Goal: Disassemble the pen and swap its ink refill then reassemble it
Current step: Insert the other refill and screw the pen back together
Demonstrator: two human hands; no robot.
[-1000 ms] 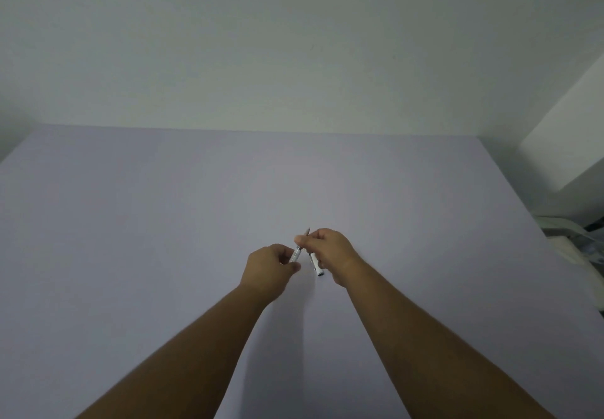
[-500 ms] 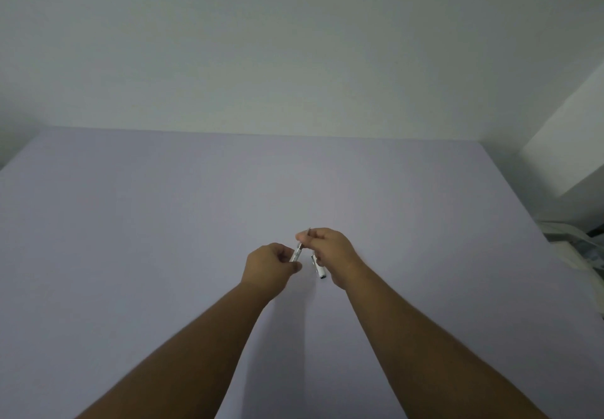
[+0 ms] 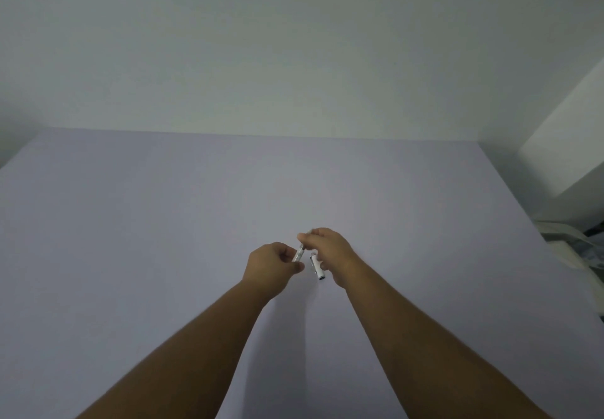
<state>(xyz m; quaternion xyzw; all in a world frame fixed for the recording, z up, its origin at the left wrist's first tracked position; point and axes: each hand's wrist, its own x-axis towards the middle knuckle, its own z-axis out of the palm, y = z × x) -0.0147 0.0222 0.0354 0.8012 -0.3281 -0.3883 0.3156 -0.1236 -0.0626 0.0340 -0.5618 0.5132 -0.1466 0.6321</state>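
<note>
Two bare forearms reach forward over a pale lilac bench (image 3: 163, 239); the hands meet near its middle, raised slightly above the surface, close together but not touching. The left hand (image 3: 271, 263) is curled, its fingers (image 3: 295, 265) closed on the lower end of a slim white pen barrel (image 3: 298, 253); the barrel tilts up and to the right, towards the other hand. The right hand (image 3: 330, 252) has its fingers (image 3: 307, 238) pinched on the upper end of the same line, where a thin dark tip (image 3: 308, 231) shows just beyond them; whether this tip is the refill or the pen's point cannot be told at this size. A second short white pen part (image 3: 317, 266) with a dark end hangs below the right hand, held against the palm, pointing down and to the right; it lies just beside the barrel, apart from it. A plain pale wall (image 3: 294, 59) rises behind the bench; at the right edge, beyond the bench, lie blurred light-coloured objects (image 3: 568, 242), too indistinct to identify.
</note>
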